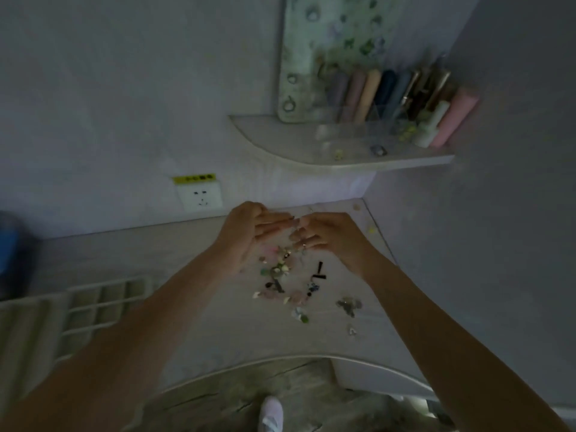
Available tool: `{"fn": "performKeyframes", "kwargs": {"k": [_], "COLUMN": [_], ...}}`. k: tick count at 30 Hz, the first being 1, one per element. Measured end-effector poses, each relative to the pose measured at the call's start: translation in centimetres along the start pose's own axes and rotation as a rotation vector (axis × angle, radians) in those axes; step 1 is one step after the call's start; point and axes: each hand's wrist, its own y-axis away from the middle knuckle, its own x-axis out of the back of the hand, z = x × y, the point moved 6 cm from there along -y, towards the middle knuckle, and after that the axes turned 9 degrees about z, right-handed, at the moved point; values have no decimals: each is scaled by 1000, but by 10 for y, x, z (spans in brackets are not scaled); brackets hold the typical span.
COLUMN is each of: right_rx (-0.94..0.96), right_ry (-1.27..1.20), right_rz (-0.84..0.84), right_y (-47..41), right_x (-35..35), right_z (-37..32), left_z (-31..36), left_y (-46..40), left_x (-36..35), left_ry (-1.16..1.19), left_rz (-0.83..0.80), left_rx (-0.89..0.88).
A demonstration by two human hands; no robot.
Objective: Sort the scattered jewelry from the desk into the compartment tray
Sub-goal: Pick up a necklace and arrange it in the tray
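Left hand (249, 235) spread flat, right hand (324, 235) apparently pinching something tiny, unclear. Risk: fumbling it into jewelry pile (290, 282) at six o'clock; compartment tray (103, 304) far off at eight.

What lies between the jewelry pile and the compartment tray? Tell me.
The left forearm crosses above bare desk between jewelry pile and compartment tray, in the head view.

A pale, whitish desk (199, 307) carries a scatter of jewelry (286, 282) in pink, green, white and black. Left of the jewelry sits a cream compartment tray (93, 310). Above the jewelry, a white wall socket (201, 197) bears a yellow label (194, 178); a green-patterned board (330, 51) stands behind pastel tubes (371, 95).
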Motion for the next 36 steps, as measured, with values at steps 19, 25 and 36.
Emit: {"fn": "performKeyframes", "kwargs": {"k": [19,25,36], "right_rx": [-74,90,193], "right_ry": [-188,97,323], "right_rz": [-404,-526,-534], "right_y": [43,65,82], "right_x": [-286,-333,-375], "right_z": [-74,-79,-89], "left_z": [61,78,96], "left_y": [99,126,146], "left_x": [269,305,345], "left_ry": [-558,-507,-720], "left_rz": [264,447,400], "left_rx": [-171,-384,-564]}}
